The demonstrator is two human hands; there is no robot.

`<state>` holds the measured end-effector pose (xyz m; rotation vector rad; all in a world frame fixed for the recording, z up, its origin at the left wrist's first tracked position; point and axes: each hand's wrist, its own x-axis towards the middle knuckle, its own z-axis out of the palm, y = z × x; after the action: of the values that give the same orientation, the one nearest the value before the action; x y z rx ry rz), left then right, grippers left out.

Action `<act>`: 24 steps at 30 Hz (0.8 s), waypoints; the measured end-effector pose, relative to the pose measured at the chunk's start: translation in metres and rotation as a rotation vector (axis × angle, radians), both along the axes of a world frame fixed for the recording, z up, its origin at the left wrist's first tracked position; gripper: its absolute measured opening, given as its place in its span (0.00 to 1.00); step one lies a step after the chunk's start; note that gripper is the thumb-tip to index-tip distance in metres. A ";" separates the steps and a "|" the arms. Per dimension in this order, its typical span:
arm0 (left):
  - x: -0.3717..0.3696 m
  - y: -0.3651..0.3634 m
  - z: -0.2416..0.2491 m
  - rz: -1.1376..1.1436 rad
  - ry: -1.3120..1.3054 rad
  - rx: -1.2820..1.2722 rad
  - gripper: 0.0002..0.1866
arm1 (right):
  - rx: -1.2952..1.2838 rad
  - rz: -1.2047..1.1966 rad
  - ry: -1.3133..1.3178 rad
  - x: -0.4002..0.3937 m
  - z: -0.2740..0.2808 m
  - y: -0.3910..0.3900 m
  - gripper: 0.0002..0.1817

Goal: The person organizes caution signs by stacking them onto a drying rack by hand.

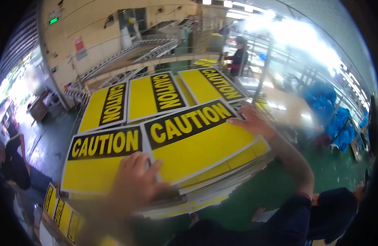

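Note:
Yellow-and-black caution signs lie in stacks before me. My right hand (pixel 254 119) is at the upper right corner of the front right caution sign (pixel 197 149), its thumb on the face and its fingers curled at the edge. Beneath that sign, the edges of several more sheets (pixel 213 180) show in an uneven pile. My left hand (pixel 135 178), smeared a little by motion, has its thumb spread from the fingers. It overlaps the lower right of the front left caution sign (pixel 92 172), close to the gap between the two front stacks.
Behind lie three more caution signs in a row: left (pixel 92 108), middle (pixel 141 96) and right (pixel 197 86). More signs (pixel 64 215) stand at lower left. A roller conveyor (pixel 131 53) runs behind. People are at left, lower right and far back (pixel 239 55). Blue plastic bags (pixel 338 119) lie right.

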<state>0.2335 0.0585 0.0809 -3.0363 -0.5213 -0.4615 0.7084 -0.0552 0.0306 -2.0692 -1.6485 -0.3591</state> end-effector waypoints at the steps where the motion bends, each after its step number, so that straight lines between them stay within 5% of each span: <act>1: 0.002 0.000 0.000 0.000 -0.017 -0.015 0.32 | 0.089 0.034 -0.029 0.003 -0.005 0.002 0.37; 2: 0.002 0.000 0.001 -0.001 -0.030 -0.028 0.31 | 0.181 0.065 -0.051 0.003 -0.012 0.004 0.36; 3: 0.001 0.001 0.002 0.001 -0.045 -0.040 0.31 | 0.185 -0.033 0.203 -0.013 0.009 -0.006 0.32; 5: 0.001 0.009 -0.010 -0.024 -0.161 -0.175 0.30 | -0.013 -0.233 0.398 0.009 0.042 -0.012 0.23; 7: -0.001 0.018 -0.019 -0.071 -0.307 -0.474 0.29 | 0.213 -0.005 -0.121 0.014 0.062 -0.053 0.17; 9: 0.002 0.020 -0.018 -0.123 -0.513 -0.763 0.28 | 0.414 0.076 -0.017 0.005 0.084 -0.062 0.21; 11: 0.000 0.026 -0.012 -0.131 -0.706 -0.716 0.27 | 0.467 0.248 1.086 -0.053 0.124 -0.059 0.23; 12: -0.001 0.037 -0.008 -0.178 -0.873 -0.688 0.28 | 0.494 0.353 1.258 -0.082 0.140 -0.050 0.23; 14: -0.031 0.036 0.035 -0.226 -1.022 -1.121 0.30 | 0.401 0.317 0.818 -0.086 0.134 -0.026 0.24; 17: -0.094 0.074 0.056 -0.143 -1.008 -0.821 0.29 | 0.189 0.277 1.105 -0.180 0.117 0.014 0.25; 18: -0.126 0.093 0.061 0.040 -0.828 -0.408 0.27 | 0.094 0.264 1.171 -0.210 0.108 0.025 0.26; 24: -0.234 0.130 0.013 0.512 -0.328 -0.329 0.27 | -0.431 0.402 0.942 -0.297 0.056 0.092 0.24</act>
<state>-0.0008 0.1888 0.0944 -2.9370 -1.4733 -0.9148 0.4113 0.0363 0.0864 -1.6462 -1.5014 1.0245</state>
